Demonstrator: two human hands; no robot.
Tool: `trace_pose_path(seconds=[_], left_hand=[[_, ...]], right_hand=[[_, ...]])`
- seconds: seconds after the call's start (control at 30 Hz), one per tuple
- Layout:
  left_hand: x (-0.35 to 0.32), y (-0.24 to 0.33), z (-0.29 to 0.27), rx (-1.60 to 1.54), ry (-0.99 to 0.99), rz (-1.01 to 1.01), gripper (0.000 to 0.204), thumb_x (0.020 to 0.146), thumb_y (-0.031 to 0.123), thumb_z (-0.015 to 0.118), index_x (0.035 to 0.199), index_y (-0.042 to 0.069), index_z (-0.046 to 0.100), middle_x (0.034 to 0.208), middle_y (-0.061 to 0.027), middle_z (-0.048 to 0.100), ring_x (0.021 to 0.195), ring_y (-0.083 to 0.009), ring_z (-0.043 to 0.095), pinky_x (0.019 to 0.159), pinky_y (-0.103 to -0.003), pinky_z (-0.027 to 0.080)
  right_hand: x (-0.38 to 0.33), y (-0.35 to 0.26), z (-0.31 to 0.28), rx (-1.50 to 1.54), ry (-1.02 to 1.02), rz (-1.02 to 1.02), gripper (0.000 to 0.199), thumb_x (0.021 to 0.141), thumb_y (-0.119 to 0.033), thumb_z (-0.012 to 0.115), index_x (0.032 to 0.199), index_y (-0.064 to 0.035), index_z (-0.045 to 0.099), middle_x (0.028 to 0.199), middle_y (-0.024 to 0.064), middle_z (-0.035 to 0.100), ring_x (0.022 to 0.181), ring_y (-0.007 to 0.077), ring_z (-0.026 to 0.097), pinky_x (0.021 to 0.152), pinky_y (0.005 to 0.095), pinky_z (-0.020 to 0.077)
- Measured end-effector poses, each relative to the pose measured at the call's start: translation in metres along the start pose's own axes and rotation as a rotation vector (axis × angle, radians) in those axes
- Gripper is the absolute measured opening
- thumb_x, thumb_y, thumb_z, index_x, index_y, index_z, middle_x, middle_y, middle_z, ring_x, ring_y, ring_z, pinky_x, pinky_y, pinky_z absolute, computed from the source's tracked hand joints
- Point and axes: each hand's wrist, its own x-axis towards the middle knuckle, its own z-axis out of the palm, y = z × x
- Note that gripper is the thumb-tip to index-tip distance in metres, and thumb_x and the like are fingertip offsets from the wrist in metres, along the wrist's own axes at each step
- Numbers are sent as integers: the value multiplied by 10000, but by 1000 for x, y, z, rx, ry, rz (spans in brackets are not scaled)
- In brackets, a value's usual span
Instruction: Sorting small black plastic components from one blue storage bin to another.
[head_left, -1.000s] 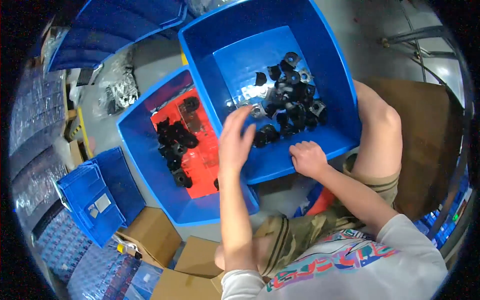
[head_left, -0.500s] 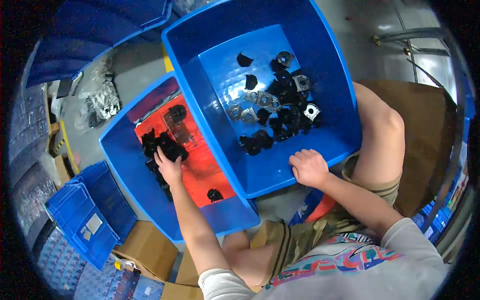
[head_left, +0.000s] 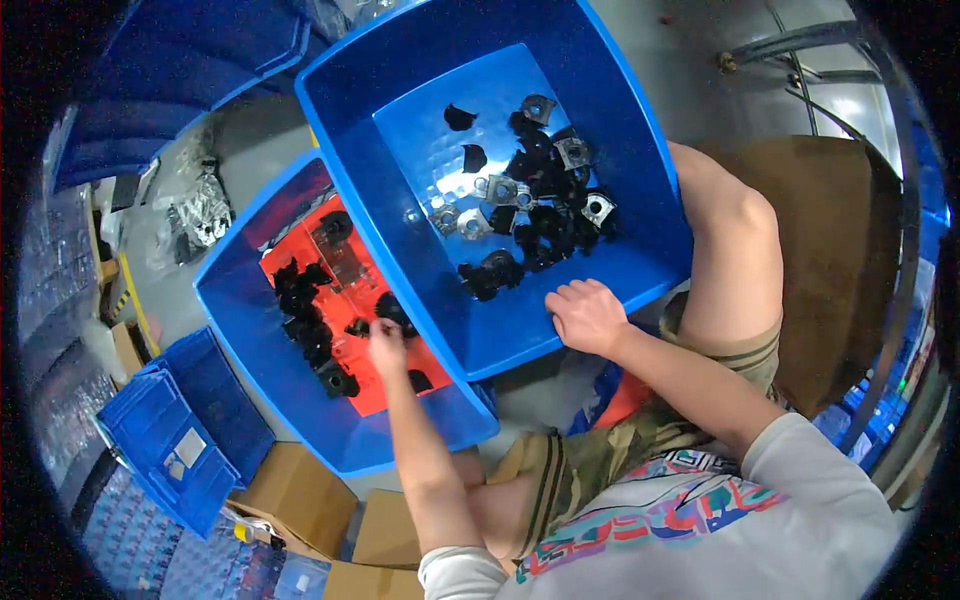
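Observation:
My left hand point(head_left: 388, 348) reaches into the lower blue bin point(head_left: 262, 362), over a red sheet point(head_left: 375, 402). Its fingers are closed on a black part point(head_left: 358, 327), small and slightly blurred at the fingertips. Another dark clump point(head_left: 397, 314) sits just beyond the knuckles. A row of black parts point(head_left: 308, 325) lies along the left side of the red sheet. My right hand point(head_left: 588, 316) is curled over the near rim of the upper blue bin point(head_left: 520, 358). Inside that bin, black curved pieces point(head_left: 545, 172) and silver-grey plates with round holes point(head_left: 598, 208) lie loosely scattered.
The upper bin overlaps the lower one's right edge and leans by my bare knee point(head_left: 745, 225). Cardboard boxes point(head_left: 295, 495) and a blue folding crate point(head_left: 180, 440) stand at the lower left. Clear plastic bags point(head_left: 205, 210) lie on the floor. A brown board point(head_left: 820, 250) is at right.
My left hand has drawn back from the black pile toward the right side of the red sheet, and black parts now lie there. Both bins appear slightly further left; my right hand stays on the rim.

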Motion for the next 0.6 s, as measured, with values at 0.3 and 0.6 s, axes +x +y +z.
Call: trace_pose_path(seconds=[0.3,0.6], left_hand=[[-48,-17,66,-487,39,-30,352,771,115,591,1098,2,530,952,-153,619,883,-274,591,770,-375,454],[-33,-18,84,-1184,-170,-151,460,944,369,353,1213,17,474,1071,-82,562,942,-218,546,830,-308,439]], right_hand=[[-2,4,1,17,93,-3,66,695,-149,569,671,-109,523,668,61,579,671,234,574,592,370,444],[-4,3,6,36,150,-5,58,681,-163,543,655,-111,543,634,59,561,617,226,569,566,360,440]])
